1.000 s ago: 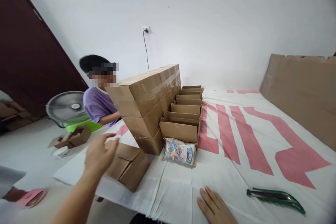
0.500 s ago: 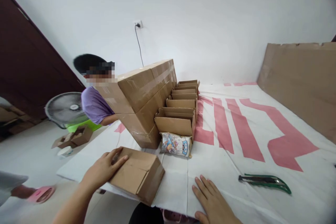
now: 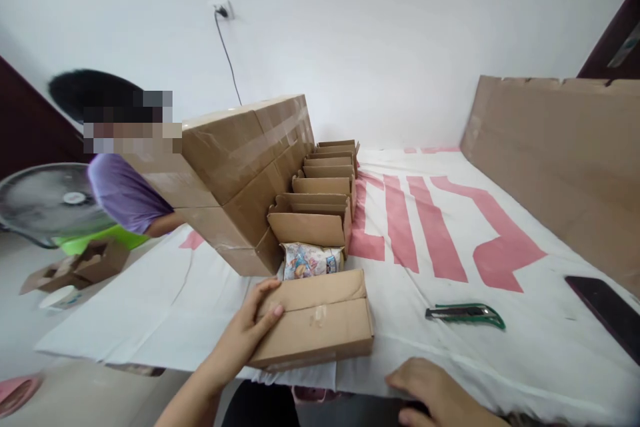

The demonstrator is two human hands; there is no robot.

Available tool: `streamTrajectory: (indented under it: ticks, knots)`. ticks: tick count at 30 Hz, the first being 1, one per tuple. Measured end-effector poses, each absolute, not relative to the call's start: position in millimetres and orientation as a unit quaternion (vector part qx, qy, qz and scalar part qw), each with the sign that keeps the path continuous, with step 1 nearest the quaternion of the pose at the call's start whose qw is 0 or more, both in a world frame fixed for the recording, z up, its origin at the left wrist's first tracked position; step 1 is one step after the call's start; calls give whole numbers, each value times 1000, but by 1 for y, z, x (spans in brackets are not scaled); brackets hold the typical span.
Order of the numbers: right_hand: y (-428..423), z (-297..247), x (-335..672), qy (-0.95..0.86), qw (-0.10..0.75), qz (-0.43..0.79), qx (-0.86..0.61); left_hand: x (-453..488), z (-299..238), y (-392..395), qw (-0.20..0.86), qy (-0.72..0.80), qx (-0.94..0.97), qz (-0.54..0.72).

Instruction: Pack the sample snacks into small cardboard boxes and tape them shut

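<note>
My left hand grips the left end of a small closed cardboard box, thumb on top and fingers wrapped under its edge; the box lies on the white sheet right in front of me. Down at the near edge of the sheet, my right hand is curled over something dark that I cannot make out. Just behind the box lies a printed snack packet, in front of a row of open cardboard boxes.
A tall stack of taped cartons stands left of the open boxes. A green utility knife and a black phone lie on the right. A cardboard sheet leans at the right. Another person sits by a fan.
My left hand reached the small box, took hold of it and dragged it rightward to the spot in front of me. My right hand slid back to the sheet's near edge and curled.
</note>
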State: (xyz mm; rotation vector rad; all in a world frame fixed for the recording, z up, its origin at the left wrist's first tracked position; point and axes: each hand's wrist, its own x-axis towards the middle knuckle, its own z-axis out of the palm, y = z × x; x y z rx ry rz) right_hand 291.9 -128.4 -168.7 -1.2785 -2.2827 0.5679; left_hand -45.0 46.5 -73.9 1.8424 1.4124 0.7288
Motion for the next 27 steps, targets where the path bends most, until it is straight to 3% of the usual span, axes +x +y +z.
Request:
streamTrajectory:
  ticks: [5, 9, 12, 17, 23, 27]
  knots:
    - [-127, -162, 356, -699, 302, 60, -645, -16, -78, 38, 538, 483, 613, 318]
    - [-118, -191, 399, -650, 231, -74, -720, 2, -86, 35, 656, 438, 519, 330]
    - [-115, -216, 414, -658, 183, -98, -723, 5, -99, 38, 691, 390, 497, 352]
    - [-112, -227, 420, -689, 208, -90, -688, 2, -120, 45, 685, 339, 517, 385]
    - [-90, -150, 398, -682, 259, -149, -668, 2, -133, 50, 694, 261, 533, 407]
    - [-66, -80, 350, -752, 277, -204, -562, 3, -138, 50, 728, 218, 506, 407]
